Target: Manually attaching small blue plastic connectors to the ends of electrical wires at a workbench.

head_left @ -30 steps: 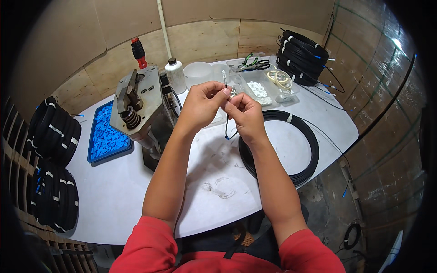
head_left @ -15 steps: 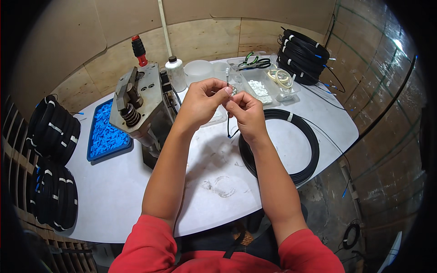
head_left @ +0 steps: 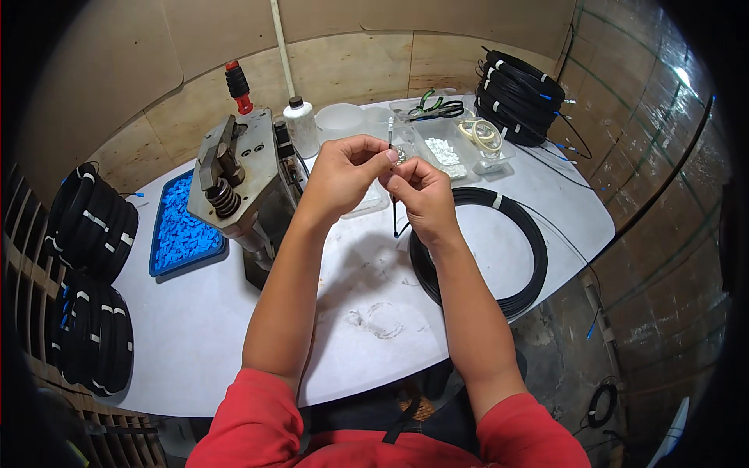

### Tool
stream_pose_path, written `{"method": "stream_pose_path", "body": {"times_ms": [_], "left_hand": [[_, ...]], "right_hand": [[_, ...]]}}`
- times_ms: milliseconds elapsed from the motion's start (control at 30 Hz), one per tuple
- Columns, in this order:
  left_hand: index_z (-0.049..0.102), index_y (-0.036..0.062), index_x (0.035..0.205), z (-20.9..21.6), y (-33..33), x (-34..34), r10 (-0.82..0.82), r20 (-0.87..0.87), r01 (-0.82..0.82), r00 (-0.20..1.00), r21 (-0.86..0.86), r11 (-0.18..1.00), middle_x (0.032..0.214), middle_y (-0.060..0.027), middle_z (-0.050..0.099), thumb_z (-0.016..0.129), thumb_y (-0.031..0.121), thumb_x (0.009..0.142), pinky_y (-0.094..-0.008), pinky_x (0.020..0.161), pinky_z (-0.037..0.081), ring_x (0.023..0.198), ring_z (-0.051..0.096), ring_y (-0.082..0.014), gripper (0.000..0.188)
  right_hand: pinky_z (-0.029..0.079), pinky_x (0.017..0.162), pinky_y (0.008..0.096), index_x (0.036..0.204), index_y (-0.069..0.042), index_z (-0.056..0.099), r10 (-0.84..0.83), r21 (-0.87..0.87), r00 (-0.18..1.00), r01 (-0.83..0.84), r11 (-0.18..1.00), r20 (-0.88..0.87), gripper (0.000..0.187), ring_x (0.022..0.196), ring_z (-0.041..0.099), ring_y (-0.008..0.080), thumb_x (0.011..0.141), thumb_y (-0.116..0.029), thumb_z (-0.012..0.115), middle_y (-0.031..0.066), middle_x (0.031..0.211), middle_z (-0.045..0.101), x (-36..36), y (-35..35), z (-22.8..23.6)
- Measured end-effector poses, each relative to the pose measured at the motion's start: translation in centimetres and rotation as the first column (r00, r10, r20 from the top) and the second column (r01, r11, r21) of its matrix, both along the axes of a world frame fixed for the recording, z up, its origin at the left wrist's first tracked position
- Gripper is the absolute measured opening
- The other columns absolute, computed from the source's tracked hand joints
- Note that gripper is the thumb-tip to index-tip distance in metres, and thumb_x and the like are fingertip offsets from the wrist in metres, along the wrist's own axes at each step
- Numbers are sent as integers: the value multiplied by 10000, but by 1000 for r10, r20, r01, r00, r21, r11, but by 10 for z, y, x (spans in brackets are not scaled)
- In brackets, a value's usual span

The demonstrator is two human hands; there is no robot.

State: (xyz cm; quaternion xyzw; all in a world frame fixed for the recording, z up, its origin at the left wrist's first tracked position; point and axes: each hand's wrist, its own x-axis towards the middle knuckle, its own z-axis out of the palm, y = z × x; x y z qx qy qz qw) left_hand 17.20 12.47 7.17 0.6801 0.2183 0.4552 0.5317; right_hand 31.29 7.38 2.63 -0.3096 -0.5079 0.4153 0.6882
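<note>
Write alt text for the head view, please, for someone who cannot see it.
Left hand and right hand hold a thin black cable above a white table. A metal machine and blue tray stand left; a black coil lies right.

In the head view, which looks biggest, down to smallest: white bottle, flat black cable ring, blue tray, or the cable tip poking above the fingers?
1. Flat black cable ring, by its outer edge
2. Blue tray
3. White bottle
4. Cable tip
</note>
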Motion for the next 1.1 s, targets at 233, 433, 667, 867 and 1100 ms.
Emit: {"method": "stream_pose_path", "body": {"times_ms": [233,433,667,867,1100], "left_hand": [[650,-51,934,1,-4,3,79,-34,-77,996,59,995,794,-56,663,655,95,882,-248,677,500,714,602,-100,155],[646,-6,967,-2,4,1,-107,87,115,990,-85,990,882,-42,650,629,155,916,-261,759,495,819,604,-106,170],[650,18,972,-4,6,-5,-235,199,280,952,-244,928,891,-19,634,613,185,928,-264,761,484,807,579,-99,176],[644,30,971,-5,5,-1,-219,188,265,958,-271,925,880,-6,629,618,194,928,-248,750,473,799,565,-90,171],[631,55,946,-4,6,-2,-186,138,215,973,-244,946,897,3,621,636,197,913,-266,786,475,833,571,-93,146]], "right_hand": [[482,665,206,805,-33,596,-82,19,997,82,996,-1,108,709,577,62,842,-16,696,2,772,627,-3,-1,1],[420,599,189,827,-29,625,-103,36,993,101,994,63,99,663,521,29,874,-90,688,-23,726,606,2,-1,1],[432,598,197,825,-17,647,-186,93,974,174,980,132,92,644,527,33,866,-89,685,-13,715,627,-8,0,-3],[446,600,203,812,-13,650,-333,149,924,308,940,187,85,626,533,33,856,-78,682,-8,698,635,-8,0,-6],[429,589,197,830,-11,641,-207,70,970,199,977,128,101,642,526,26,871,-94,681,-12,723,633,-8,2,-5]]}}
